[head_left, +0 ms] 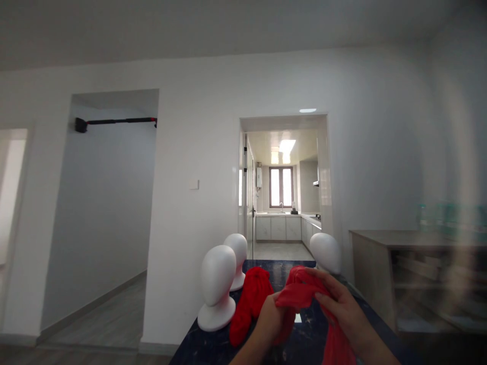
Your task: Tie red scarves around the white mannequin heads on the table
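Note:
Both hands hold a soft red cloth [299,295] above the dark table, its upper part bunched into a fold. My left hand [274,317] is closed on the cloth's left side; the cloth covers most of its fingers. On the other side, my right hand [337,299] pinches the cloth between thumb and fingers, and a long end hangs below it. A second, deeper red cloth [254,294] lies crumpled on the table left of my left hand. Whether the two cloths join is hidden.
White mannequin heads stand on the dark blue marbled table [292,264]: a near left head [217,276], one behind it [236,253] and a right head [325,251]. A wooden cabinet [369,243] stands right. Behind the table, a doorway opens onto a kitchen [279,228].

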`<state>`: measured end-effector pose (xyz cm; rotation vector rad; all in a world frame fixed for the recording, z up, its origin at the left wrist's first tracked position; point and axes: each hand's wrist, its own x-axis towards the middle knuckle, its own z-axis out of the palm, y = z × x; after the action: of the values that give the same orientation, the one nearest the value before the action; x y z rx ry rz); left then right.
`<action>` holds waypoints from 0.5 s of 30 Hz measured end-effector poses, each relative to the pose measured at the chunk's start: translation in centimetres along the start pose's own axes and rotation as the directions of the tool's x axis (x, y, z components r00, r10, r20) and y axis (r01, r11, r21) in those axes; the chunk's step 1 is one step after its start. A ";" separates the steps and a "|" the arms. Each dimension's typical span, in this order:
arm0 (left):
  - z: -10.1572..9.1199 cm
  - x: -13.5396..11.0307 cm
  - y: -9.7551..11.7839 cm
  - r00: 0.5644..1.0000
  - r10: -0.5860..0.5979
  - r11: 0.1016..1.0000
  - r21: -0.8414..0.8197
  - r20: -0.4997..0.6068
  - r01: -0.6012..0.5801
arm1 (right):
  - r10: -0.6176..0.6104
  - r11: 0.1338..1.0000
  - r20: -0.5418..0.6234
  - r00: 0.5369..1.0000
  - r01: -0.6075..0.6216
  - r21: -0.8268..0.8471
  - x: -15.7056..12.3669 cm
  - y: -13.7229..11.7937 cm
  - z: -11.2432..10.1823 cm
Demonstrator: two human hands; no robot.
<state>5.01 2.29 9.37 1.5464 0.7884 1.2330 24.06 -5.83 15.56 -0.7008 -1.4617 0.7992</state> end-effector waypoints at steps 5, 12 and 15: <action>-0.6 0.5 0.8 0.986 -0.157 0.905 -0.407 -0.048 0.124 | 0.103 0.989 -0.103 0.989 -0.113 -0.092 0.0 4.9 -1.2; 0.1 0.5 1.8 0.918 -0.396 0.589 -0.769 -0.009 0.247 | 0.278 0.959 0.312 0.909 -0.278 -0.046 -3.3 12.1 5.1; -0.5 0.5 0.5 0.926 -0.372 0.672 -0.706 -0.060 0.224 | 0.346 0.937 0.237 0.908 -0.345 -0.045 -2.9 13.4 6.3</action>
<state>4.64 2.73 9.98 0.6488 0.5717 1.2436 17.31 -0.93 2.92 -0.9040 -1.5769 1.1914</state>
